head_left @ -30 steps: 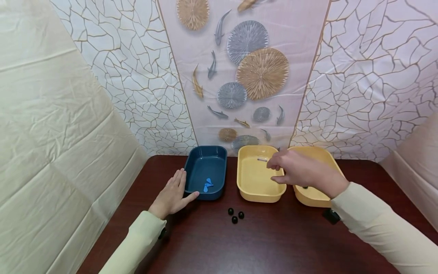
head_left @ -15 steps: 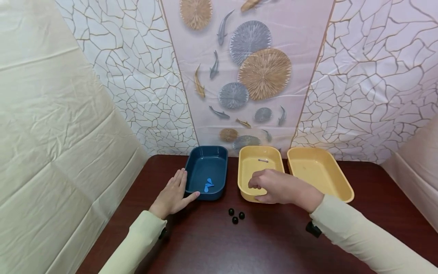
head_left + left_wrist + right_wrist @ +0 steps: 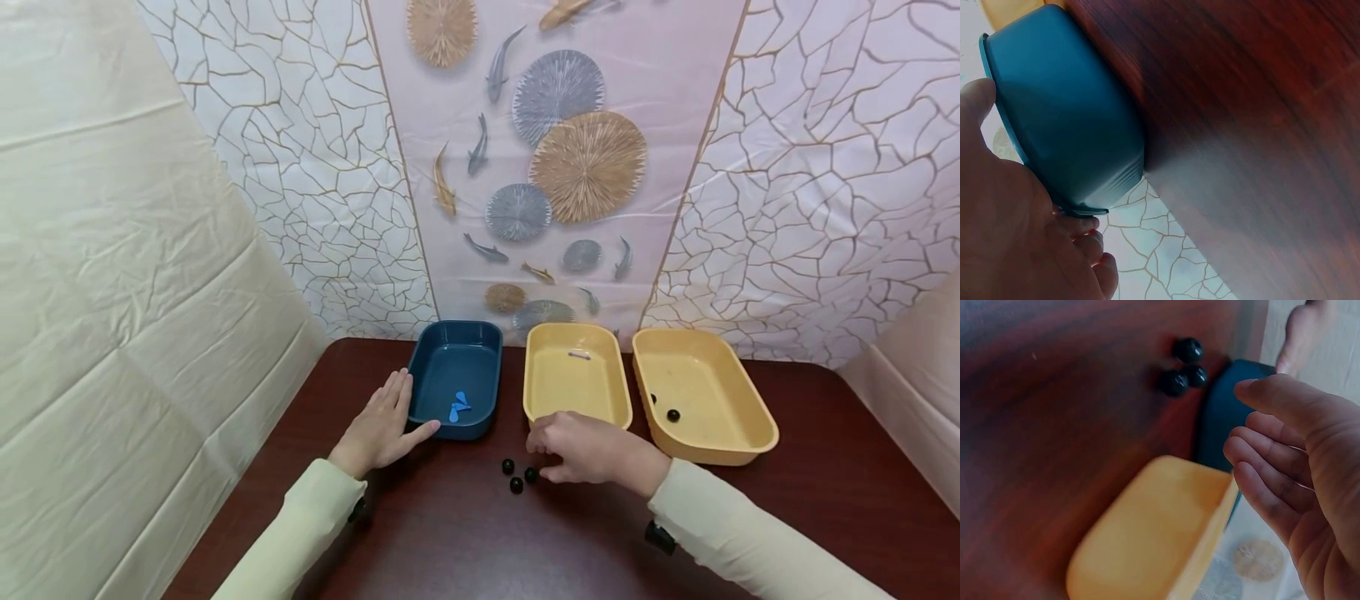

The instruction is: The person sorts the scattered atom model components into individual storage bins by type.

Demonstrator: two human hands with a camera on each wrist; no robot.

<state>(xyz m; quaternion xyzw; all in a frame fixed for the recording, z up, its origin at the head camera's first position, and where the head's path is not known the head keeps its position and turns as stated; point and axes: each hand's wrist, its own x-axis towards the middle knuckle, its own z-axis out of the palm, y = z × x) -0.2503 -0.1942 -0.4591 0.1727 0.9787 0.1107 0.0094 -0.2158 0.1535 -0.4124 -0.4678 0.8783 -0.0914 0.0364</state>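
Note:
Straight fingers of my left hand (image 3: 381,427) rest along the left rim of the blue tray (image 3: 480,429), its thumb lying at the near rim. Three shiny black balls (image 3: 517,484) form a small cluster on the table. Close to their right hovers my right hand (image 3: 585,448), fingers loosely bent; in the right wrist view its palm holds nothing and the thumb stands apart. Behind it stands the middle yellow tray (image 3: 573,392), with a thin pale stick (image 3: 579,356) inside. Black balls (image 3: 673,415) also lie in the right yellow tray (image 3: 738,457).
Small blue drop-shaped pieces (image 3: 460,407) lie in the blue tray. All three trays stand in a row near the far edge of the dark wooden table (image 3: 465,542). A patterned cloth (image 3: 555,275) hangs behind them.
My right hand has come left and nearer, from above the yellow trays to beside the black balls. Black balls in the right tray are uncovered. My left hand has stayed put.

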